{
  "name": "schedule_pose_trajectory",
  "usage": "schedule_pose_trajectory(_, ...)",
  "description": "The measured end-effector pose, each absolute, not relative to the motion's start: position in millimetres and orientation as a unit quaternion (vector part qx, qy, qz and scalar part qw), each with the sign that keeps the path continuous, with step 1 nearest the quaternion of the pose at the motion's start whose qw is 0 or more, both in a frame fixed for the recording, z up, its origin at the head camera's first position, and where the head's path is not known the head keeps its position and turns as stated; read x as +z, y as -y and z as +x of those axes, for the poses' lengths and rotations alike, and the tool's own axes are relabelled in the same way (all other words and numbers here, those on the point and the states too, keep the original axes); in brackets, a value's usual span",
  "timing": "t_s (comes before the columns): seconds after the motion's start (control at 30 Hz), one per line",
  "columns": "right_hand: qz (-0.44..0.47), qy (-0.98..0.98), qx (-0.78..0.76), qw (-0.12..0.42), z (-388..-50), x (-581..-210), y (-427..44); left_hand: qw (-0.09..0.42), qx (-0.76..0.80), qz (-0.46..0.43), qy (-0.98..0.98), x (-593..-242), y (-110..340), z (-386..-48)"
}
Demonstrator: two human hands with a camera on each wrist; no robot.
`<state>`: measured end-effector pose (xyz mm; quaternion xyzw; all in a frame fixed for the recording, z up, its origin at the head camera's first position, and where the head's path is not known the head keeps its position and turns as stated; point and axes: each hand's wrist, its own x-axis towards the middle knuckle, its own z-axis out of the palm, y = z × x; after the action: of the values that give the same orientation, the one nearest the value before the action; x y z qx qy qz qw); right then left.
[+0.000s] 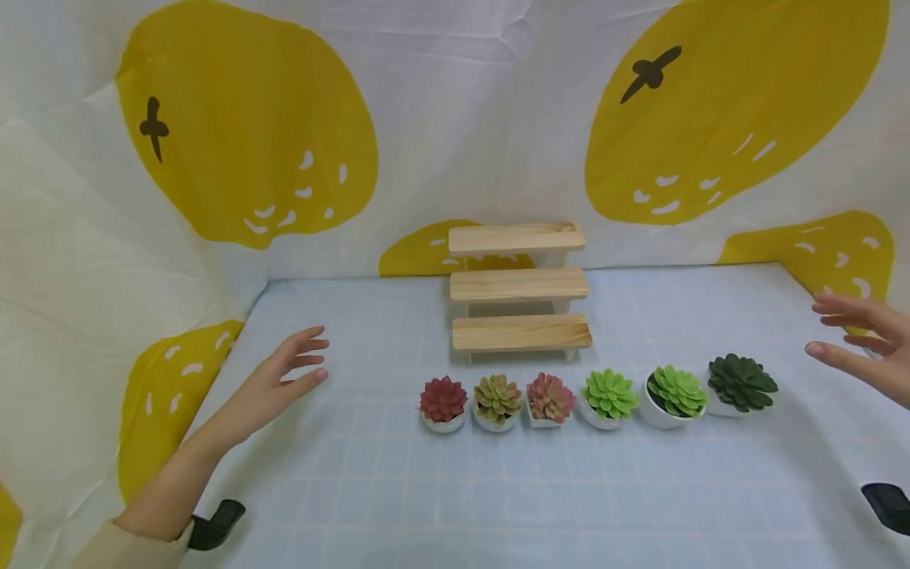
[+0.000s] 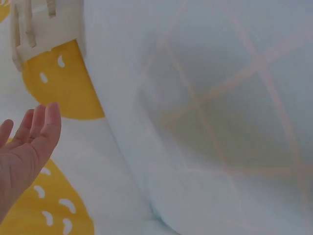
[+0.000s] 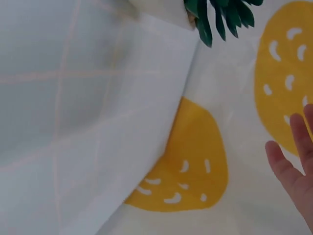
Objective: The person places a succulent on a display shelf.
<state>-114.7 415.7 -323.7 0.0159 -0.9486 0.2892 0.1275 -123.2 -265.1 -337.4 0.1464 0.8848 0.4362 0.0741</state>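
My left hand (image 1: 287,375) hovers over the left part of the table, fingers relaxed and holding nothing. At the right edge of the head view my right hand (image 1: 870,340) is raised, fingers spread apart and nothing in them. Between the hands stands a row of small potted succulents: a dark red one (image 1: 444,401), a green-and-pink one (image 1: 498,399), a pink one (image 1: 550,397), a bright green one (image 1: 610,395), another bright green one (image 1: 675,393) and a dark green one (image 1: 742,385). The dark green plant is nearest my right hand. Neither hand touches anything.
Behind the row stands a three-step wooden display rack (image 1: 521,333) with pale supports. A checked pale blue cloth (image 1: 455,490) covers the table. White fabric with yellow fruit prints (image 1: 483,118) hangs at the back and sides. Black wrist mounts show below both hands.
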Motion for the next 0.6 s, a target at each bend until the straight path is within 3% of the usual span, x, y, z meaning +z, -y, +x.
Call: schedule_pose_trajectory(0.6, 0.015, 0.929, 0.369, 0.026, -110.4, -376.2, -429.5, 0.24, 0.638, 0.045, -0.73, -380.7, 226.1, -169.8)
